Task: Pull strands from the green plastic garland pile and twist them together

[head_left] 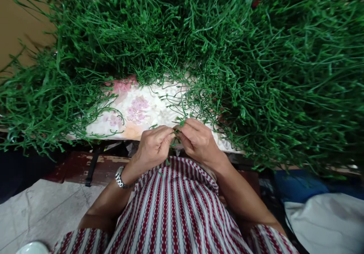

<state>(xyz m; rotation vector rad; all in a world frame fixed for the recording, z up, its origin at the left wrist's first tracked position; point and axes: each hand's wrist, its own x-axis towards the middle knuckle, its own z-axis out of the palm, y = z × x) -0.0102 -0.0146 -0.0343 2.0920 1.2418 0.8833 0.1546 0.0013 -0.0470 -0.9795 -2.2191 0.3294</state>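
Note:
My left hand (155, 145) and my right hand (199, 139) meet in the middle, just over the table's near edge. Both are closed in a pinch, fingertips almost touching. Between them is a thin green stem (182, 123) with small leafy tips, possibly artificial; my fingers cover most of it. A metal-band watch is on my left wrist. Beyond the hands lies a table cover (162, 108), white with pink and purple flowers. Loose stems (193, 102) of the same kind are scattered on it, close to my right hand.
A large heap of green stems (159, 30) covers the back and right of the table; a smaller pile (54, 102) sits left. A brown panel (24, 26) stands at far left. Below are a worn wooden bench (110, 170), a pale cloth bundle (327, 220) and a white round dish (32, 248).

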